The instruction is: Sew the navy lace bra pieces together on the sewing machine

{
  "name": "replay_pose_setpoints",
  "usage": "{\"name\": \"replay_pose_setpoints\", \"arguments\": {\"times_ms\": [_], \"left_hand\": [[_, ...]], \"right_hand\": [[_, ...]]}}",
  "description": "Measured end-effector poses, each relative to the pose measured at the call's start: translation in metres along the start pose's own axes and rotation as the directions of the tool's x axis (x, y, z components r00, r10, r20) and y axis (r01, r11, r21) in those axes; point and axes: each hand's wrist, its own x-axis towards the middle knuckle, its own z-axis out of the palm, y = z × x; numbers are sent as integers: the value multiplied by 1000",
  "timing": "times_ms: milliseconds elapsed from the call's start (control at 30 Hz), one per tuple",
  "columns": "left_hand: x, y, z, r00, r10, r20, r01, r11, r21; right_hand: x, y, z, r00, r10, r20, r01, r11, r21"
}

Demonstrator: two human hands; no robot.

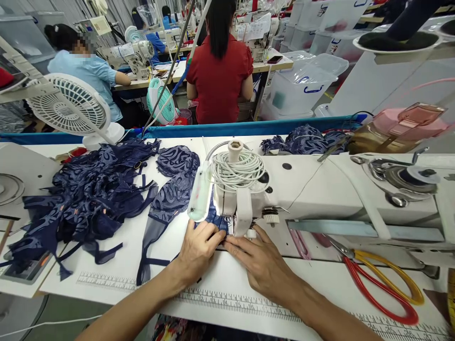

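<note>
A navy lace bra (172,194) lies with its patterned cups left of the sewing machine's head. Its narrow band runs toward my left hand, and navy fabric (214,215) shows under the machine head. My left hand (202,244) is closed, fingers curled and pressing on that fabric just left of the presser foot (231,222). From the right, my right hand (259,259) reaches in, its fingertips gathered at the fabric's front edge, close to the left fingertips. The sewing machine (302,184) has a coil of pale cord (237,171) around its top. The exact stitching point is hidden by the head and fingers.
A heap of navy lace pieces (95,194) lies left, with a white fan (76,102) behind. Scissors (382,279) with red and yellow handles rest right. A ruler strip (241,303) runs along the front. Two people sit beyond the blue trough edge (220,129).
</note>
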Motion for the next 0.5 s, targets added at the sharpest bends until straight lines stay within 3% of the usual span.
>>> {"name": "replay_pose_setpoints", "arguments": {"times_ms": [200, 367, 500], "left_hand": [[11, -11, 2, 996, 32, 82, -33, 999, 6], [8, -4, 1, 995, -47, 85, 45, 999, 24], [3, -3, 1, 994, -76, 79, 80, 995, -58]], "right_hand": [[3, 1, 2, 999, 32, -2, -32, 999, -22], [0, 1, 3, 1000, 8, -4, -8, 999, -44], [-1, -2, 2, 1000, -9, -25, 8, 999, -43]]}}
